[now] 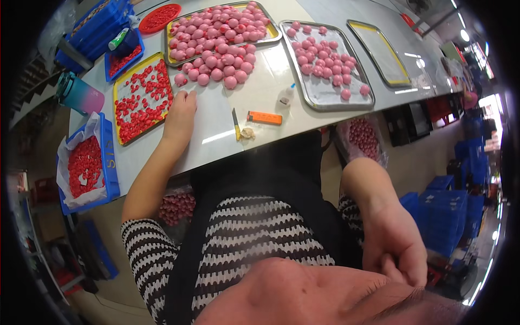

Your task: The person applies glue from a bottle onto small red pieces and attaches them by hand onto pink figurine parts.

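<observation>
The left hand [181,112] reaches over the pale table [208,116], just beside the right rim of a yellow-edged tray [115,100]; its fingers are bent and close together, tips pointing to the pink balls [216,74], but I cannot tell if they pinch something, because the back of the hand covers it. The right hand [398,244] is raised near the face, away from the table; its fingers are curled inward, and I cannot tell whether they hold anything.

The pink balls lie loose in front of the left hand and also heaped in a large metal tray [276,37] behind; small red pieces [142,111] are spread in the yellow-edged tray; more pink balls sit in a second metal tray [327,99] farther right. Between the hands' sides of the table lie a yellow-handled knife [236,129], an orange rectangular object [265,117] and a small clear bottle [285,97] with blue tip.
</observation>
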The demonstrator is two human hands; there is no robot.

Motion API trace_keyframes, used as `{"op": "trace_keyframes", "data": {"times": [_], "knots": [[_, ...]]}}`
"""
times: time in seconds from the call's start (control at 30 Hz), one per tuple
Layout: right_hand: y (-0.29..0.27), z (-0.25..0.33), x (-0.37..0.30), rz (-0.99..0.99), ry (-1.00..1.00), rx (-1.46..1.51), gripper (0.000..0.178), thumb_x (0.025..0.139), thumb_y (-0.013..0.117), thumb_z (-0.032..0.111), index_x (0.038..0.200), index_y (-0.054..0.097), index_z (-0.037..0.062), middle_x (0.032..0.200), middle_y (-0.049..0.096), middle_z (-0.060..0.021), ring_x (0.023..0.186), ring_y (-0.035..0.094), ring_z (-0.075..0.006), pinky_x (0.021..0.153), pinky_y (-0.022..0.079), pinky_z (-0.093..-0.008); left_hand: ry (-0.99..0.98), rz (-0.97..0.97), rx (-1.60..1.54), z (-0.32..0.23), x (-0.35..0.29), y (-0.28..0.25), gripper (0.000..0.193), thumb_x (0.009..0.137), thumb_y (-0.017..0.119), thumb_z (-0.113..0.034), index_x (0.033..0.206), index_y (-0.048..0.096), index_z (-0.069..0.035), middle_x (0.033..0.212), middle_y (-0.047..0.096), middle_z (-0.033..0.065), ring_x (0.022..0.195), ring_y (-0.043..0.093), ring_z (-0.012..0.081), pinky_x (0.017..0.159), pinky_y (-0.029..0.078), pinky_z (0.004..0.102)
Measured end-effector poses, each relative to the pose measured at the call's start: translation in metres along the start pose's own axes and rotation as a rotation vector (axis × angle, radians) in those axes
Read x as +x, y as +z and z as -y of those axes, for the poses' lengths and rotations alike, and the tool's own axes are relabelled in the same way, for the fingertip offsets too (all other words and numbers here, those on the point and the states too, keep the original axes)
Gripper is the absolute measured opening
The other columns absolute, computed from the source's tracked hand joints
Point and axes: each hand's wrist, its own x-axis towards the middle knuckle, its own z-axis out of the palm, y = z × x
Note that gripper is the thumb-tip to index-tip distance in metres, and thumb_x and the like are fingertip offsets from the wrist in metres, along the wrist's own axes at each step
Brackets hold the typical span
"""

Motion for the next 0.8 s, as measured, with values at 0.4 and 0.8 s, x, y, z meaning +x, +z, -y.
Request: {"op": "trace_keyframes", "data": {"times": [0.4,0.8], "knots": [[0.029,0.042,0.056,0.191,-0.384,-0.308,0.024,0.069,0.049,-0.001,0.055,0.032,0.0082,0.05,0.026,0.0067,0.043,0.029,-0.0068,0.063,0.035,-0.0219,0.023,-0.316,-0.045,-0.03,0.059,-0.013,0.059,0.077,0.067,-0.024,0.126,0.041,-0.004,0.104,0.053,0.0189,0.092,0.055,0.0347,0.079,0.047,0.0404],[0.225,0.008,0.054,0.093,-0.295,-0.384,0.03,0.079,0.044,0.001,0.055,0.029,0.0082,0.048,0.021,0.0061,0.045,0.033,-0.0073,0.075,0.041,-0.0228,0.237,-0.533,0.118,0.043,-0.093,-0.038,0.042,0.077,0.061,-0.022,0.115,0.048,-0.011,0.11,0.049,0.0089,0.103,0.047,0.0241,0.085,0.037,0.0415]]}}
